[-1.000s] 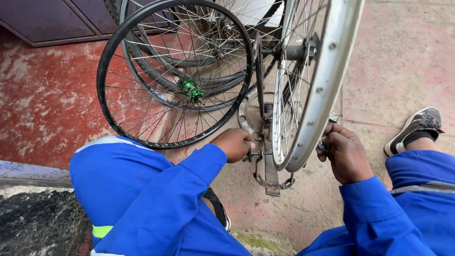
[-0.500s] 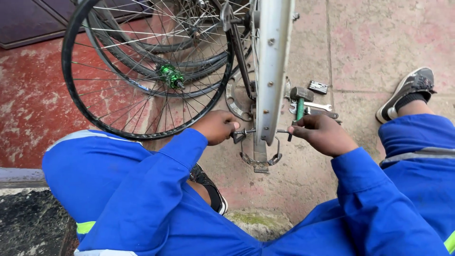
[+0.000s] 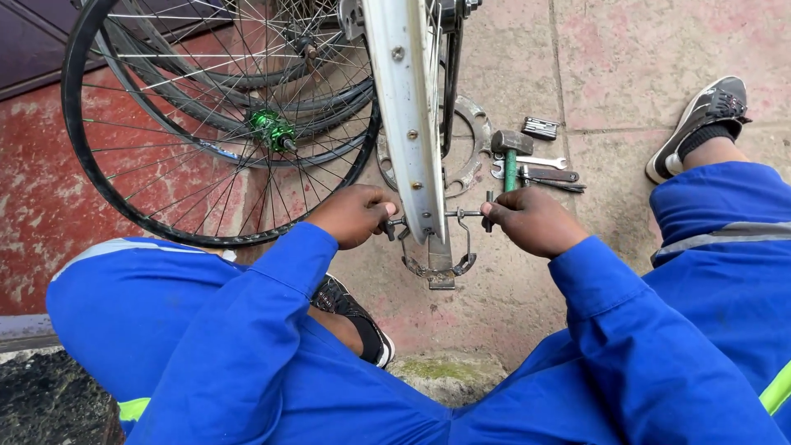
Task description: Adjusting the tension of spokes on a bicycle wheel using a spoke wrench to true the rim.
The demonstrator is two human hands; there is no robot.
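Note:
A silver bicycle rim (image 3: 408, 124) stands edge-on in a small metal stand (image 3: 441, 268) on the paving. A thin threaded rod (image 3: 461, 213) crosses the rim at its lowest part. My left hand (image 3: 354, 214) is closed on the knob at the rod's left end. On the other side of the rim, my right hand (image 3: 531, 221) grips the black knob at the right end. Both arms wear blue sleeves. The hands hide most of both knobs.
A black-rimmed wheel with a green hub (image 3: 272, 129) leans among other wheels at the back left. A green-handled hammer (image 3: 511, 156), spanners (image 3: 540, 169), a folding tool (image 3: 540, 128) and a metal ring (image 3: 476, 144) lie right of the rim. My shoes (image 3: 700, 124) rest on the paving.
The view has swung so the rim now shows edge-on and the tools on the ground have come into sight. Both hands stay at the rod's ends on either side of the rim.

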